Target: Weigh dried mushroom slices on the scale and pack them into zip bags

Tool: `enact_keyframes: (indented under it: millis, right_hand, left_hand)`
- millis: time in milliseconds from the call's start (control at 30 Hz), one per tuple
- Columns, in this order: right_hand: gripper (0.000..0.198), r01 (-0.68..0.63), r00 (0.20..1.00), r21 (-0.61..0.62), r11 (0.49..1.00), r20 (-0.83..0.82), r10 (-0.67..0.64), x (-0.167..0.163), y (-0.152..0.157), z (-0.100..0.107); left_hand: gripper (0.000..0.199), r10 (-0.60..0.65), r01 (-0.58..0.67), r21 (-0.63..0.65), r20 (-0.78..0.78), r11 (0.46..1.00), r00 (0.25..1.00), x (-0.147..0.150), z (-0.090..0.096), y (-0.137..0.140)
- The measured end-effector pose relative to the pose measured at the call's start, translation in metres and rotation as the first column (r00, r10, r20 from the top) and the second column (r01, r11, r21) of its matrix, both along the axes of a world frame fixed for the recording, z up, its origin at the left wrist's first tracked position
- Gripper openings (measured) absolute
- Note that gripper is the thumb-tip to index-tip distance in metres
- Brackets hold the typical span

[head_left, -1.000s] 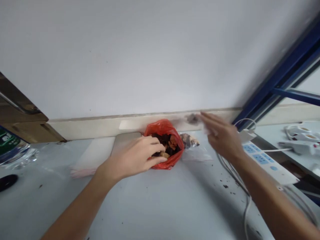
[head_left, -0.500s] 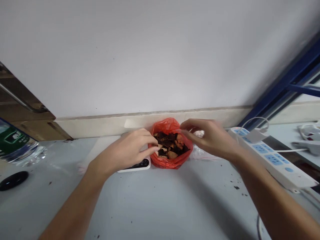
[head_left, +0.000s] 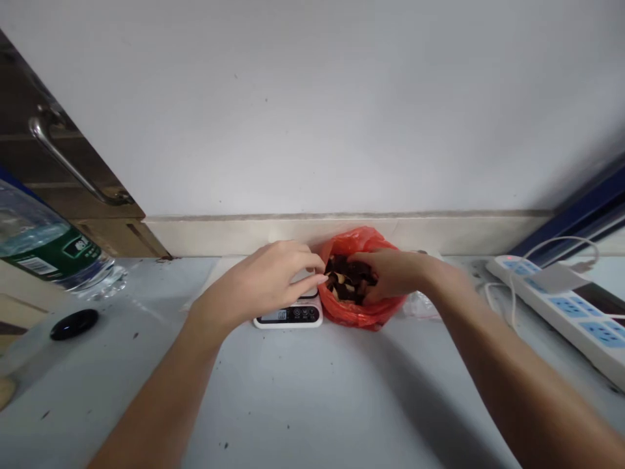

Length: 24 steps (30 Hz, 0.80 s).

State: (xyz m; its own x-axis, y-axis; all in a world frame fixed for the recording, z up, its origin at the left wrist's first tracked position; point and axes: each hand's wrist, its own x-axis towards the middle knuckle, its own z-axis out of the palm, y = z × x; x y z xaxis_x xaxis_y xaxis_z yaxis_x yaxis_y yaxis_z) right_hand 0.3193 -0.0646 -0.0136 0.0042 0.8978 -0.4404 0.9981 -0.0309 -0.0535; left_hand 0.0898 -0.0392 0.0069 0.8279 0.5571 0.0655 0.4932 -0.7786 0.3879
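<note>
A red plastic bag (head_left: 361,316) stands with its mouth spread, filled with dark brown and tan dried pieces (head_left: 342,281) that look like bark or shell. My left hand (head_left: 266,277) is at the bag's left rim, thumb and forefinger pinching the edge. Inside the mouth, my right hand (head_left: 390,273) reaches down among the pieces; its fingertips are hidden. Under my left hand, a white digital kitchen scale (head_left: 288,320) shows a reading that looks like 0.0, and my hand covers much of its top.
A large clear water bottle (head_left: 63,251) with a green label and a black oval object (head_left: 74,324) are at left. To the right lies a white power strip (head_left: 561,306) with cables. Clear plastic (head_left: 422,305) sits beside the bag, before the wall (head_left: 312,130).
My right hand has moved from above the bag's right rim down into its mouth. The view has shifted left, showing more of the bottle and the scale's display.
</note>
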Motion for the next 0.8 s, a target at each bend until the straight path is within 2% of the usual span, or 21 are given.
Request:
enact_keyframes:
  millis: [67, 233, 333, 433, 533, 700, 800]
  right_hand:
    - [0.051, 0.003, 1.000, -0.025, 1.000, 0.019, -0.003, -0.001, -0.002, 0.003]
    - [0.047, 0.005, 1.000, -0.001, 1.000, 0.029, -0.005, 0.003, -0.004, 0.005]
    - [0.038, -0.026, 0.999, 0.014, 1.000, -0.026, 0.026, 0.008, -0.004, 0.002]
    - [0.033, -0.052, 0.994, 0.067, 0.996, -0.090, 0.058, 0.014, -0.004, -0.004]
    - [0.036, -0.042, 0.988, 0.131, 0.990, -0.140, 0.061, 0.021, -0.003, -0.006]
    - [0.029, 0.010, 0.980, 0.198, 0.980, -0.196, 0.030, 0.026, -0.006, 0.012]
    - [0.026, 0.038, 0.946, 0.288, 0.957, -0.318, 0.058, 0.014, -0.007, 0.028]
  left_hand:
    - [0.025, -0.004, 0.003, -0.015, -0.011, 1.000, 1.000, 0.000, 0.000, 0.000]
    - [0.025, -0.010, 0.010, -0.031, -0.018, 0.999, 1.000, 0.001, -0.001, -0.001]
    - [0.026, -0.001, 0.000, -0.039, -0.015, 0.999, 1.000, 0.000, -0.001, -0.001]
    - [0.027, 0.008, -0.009, -0.046, -0.024, 0.999, 1.000, 0.000, -0.001, 0.000]
    - [0.029, 0.010, -0.011, -0.036, -0.009, 0.999, 1.000, -0.003, -0.001, 0.001]
    - [0.032, 0.052, -0.051, -0.020, 0.007, 0.998, 0.999, -0.015, 0.005, 0.007]
    - [0.039, 0.141, -0.143, -0.047, -0.038, 0.989, 0.989, -0.029, 0.011, 0.014]
